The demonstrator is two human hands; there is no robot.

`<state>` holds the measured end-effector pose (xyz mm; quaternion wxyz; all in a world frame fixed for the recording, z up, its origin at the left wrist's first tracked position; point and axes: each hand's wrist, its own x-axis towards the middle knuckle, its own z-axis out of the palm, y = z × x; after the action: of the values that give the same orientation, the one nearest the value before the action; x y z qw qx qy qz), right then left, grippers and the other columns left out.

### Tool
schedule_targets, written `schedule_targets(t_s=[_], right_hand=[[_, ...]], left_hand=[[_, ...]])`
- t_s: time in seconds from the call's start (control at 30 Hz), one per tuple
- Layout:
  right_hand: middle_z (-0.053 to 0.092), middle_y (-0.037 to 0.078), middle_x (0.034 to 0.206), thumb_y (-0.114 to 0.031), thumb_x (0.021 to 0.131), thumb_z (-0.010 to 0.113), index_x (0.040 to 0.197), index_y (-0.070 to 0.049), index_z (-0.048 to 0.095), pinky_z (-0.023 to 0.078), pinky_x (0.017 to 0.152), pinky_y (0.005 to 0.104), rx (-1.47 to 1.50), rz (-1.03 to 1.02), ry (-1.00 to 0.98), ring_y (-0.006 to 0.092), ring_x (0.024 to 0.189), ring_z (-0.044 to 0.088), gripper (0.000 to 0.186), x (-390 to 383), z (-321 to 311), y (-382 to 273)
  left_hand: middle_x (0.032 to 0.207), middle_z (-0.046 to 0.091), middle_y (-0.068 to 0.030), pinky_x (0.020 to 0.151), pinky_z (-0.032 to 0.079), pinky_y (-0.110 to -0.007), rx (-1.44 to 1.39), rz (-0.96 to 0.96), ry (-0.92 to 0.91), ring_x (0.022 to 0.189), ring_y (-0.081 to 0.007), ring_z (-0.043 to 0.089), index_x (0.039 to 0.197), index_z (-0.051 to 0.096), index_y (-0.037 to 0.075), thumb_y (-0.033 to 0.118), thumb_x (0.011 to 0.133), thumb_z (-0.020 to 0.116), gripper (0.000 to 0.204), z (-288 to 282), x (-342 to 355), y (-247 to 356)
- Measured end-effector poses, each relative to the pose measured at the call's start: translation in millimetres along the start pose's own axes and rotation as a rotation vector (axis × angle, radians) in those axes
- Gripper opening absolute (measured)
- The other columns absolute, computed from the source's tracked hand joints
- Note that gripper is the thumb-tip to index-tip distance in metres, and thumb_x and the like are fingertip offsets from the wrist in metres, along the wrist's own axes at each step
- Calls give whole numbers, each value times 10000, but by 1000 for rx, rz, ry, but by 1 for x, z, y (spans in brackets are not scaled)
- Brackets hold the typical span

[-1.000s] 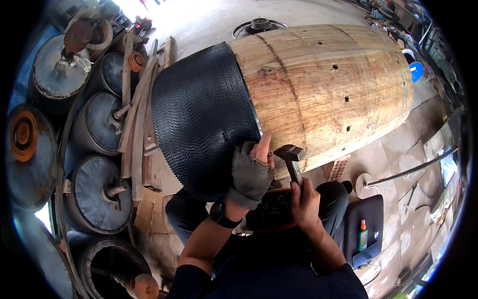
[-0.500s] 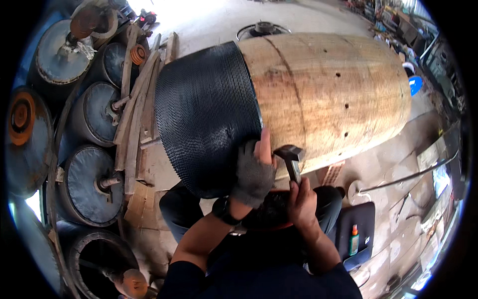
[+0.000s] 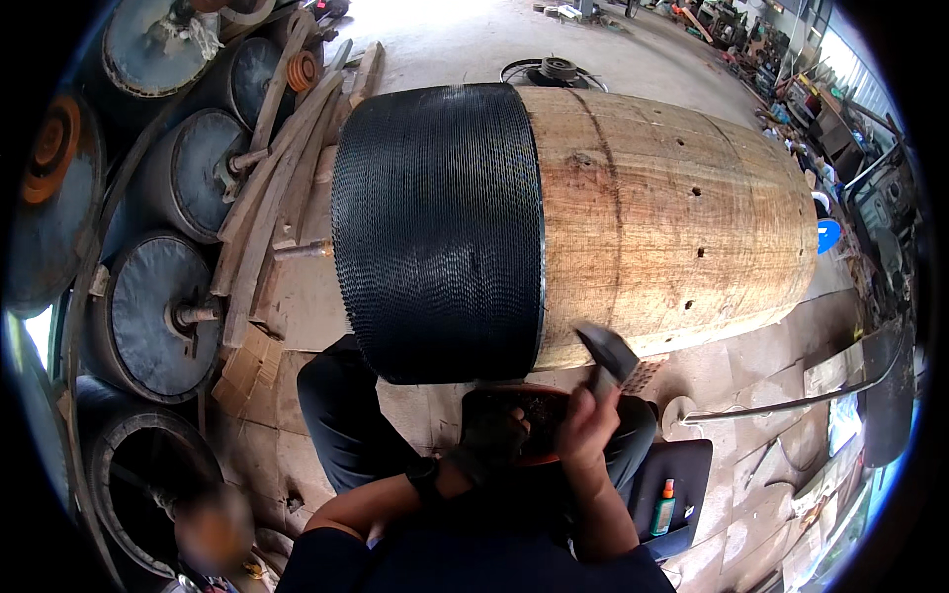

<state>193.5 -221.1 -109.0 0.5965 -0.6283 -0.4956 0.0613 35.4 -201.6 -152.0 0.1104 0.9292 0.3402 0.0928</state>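
A big wooden drum (image 3: 652, 217) lies on its side in front of me. Its left part is wrapped in a ridged black band (image 3: 435, 237), whose edge runs down the middle. My right hand (image 3: 587, 430), bare, is closed around the handle of a hammer (image 3: 608, 354), raised near the drum's lower front. My left hand (image 3: 492, 435), in a dark glove, is down at a red-rimmed container (image 3: 539, 459) with dark contents between my knees. Its fingers blend into the dark there, and whatever they hold is hidden.
Several large metal rollers (image 3: 148, 316) with shafts line the left side. Wooden planks (image 3: 287, 188) lean beside them. To my right a dark seat pad (image 3: 682, 474) carries a green spray bottle (image 3: 663, 509). A wheel (image 3: 556, 72) lies behind the drum, and clutter lines the right wall.
My left hand has left the edge of the black band and dropped to the container. The hammer in my right hand has been drawn down and back slightly. The view has shifted.
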Motion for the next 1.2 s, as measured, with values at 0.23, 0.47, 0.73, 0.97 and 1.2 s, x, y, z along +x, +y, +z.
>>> schedule_targets(t_s=[0.23,0.47,0.73,0.97,1.2], right_hand=[[544,164,620,-171,1002,510,920,3,525,446,499,421,197,115,-29,264,532,591,193,-7,-12,-23],[550,151,624,-180,1021,496,928,10,509,432,487,382,-13,187,-209,202,531,548,212,2,-1,-5],[597,264,693,-159,1004,527,926,0,517,486,534,436,-347,222,-317,488,701,639,177,13,9,-2],[614,200,705,-140,982,559,926,8,551,489,526,408,89,-56,103,358,582,631,158,-5,-2,-7],[601,248,707,-202,1006,545,1032,11,562,481,545,472,-87,184,-170,485,689,633,216,-1,-14,-22]], left_hand=[[896,652,-178,879,489,-497,-95,-203,64,929,-338,627,862,680,16,168,901,565,195,29,-2,7],[884,641,-200,779,521,-459,27,-108,65,865,-343,639,863,642,25,160,914,563,164,3,0,10],[819,655,-186,633,536,-439,-243,-175,100,724,-323,671,962,599,14,152,916,585,146,-24,-2,11],[927,660,-161,622,528,-426,-441,-6,537,722,-322,658,929,600,37,54,873,656,81,-104,43,-25],[1091,557,-110,740,515,-423,351,256,1009,882,-291,616,1293,582,68,-22,747,708,567,-154,103,-94]])
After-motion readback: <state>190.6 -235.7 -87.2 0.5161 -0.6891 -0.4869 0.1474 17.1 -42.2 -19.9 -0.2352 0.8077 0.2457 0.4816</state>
